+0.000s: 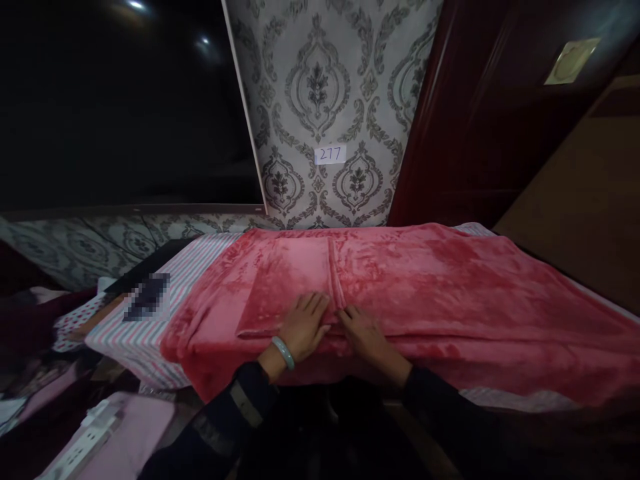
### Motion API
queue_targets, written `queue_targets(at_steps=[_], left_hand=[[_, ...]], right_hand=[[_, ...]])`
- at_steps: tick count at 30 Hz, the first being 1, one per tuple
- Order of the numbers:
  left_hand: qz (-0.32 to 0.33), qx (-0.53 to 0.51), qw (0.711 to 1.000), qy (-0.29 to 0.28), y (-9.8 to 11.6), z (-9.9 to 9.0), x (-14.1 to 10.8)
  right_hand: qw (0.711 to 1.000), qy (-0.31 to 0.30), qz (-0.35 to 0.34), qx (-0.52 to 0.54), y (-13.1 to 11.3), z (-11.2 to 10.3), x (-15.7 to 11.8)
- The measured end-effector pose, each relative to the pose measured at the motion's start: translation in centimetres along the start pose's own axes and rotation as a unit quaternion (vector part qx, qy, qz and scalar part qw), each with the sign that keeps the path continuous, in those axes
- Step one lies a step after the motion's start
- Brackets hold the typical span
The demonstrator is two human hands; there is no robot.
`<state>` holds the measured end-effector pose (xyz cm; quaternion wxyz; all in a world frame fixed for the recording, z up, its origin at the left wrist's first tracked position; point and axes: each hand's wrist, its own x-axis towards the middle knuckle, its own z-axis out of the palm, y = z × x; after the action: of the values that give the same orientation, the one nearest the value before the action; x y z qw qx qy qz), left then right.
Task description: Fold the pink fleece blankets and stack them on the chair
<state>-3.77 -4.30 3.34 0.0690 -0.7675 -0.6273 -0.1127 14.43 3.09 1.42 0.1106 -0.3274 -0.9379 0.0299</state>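
A red plush blanket (420, 287) is spread over the long surface in front of me, with sections folded in. Two folded edges meet in a seam near the middle. My left hand (305, 323), with a pale green bangle (283, 353) at the wrist, rests flat on the folded section left of that seam, fingers stretched away from me. Just right of it, my right hand (363, 331) lies on the blanket beside the seam, its fingers slightly bent and touching the fabric. Neither hand shows cloth gripped in it.
A striped cloth (195, 270) shows under the blanket at left, with a blurred dark object (147, 298) on it. A large black screen (125, 107) stands behind. A white power strip (83, 443) lies lower left. A brown panel (585, 200) borders the right end.
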Motion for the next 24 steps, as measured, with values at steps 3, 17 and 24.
queue_targets(at_steps=[3,17,24], left_hand=[[-0.029,0.019,0.999,-0.023,1.7,2.4,-0.1],[-0.044,-0.015,0.995,0.092,3.2,6.5,-2.1],[-0.024,0.032,0.988,0.152,3.2,8.9,-2.9]], right_hand=[[0.998,0.016,-0.015,0.063,1.4,0.1,-0.1],[0.998,-0.046,0.010,0.030,4.7,-0.1,19.7],[0.992,-0.093,0.087,-0.006,9.9,3.5,24.9]])
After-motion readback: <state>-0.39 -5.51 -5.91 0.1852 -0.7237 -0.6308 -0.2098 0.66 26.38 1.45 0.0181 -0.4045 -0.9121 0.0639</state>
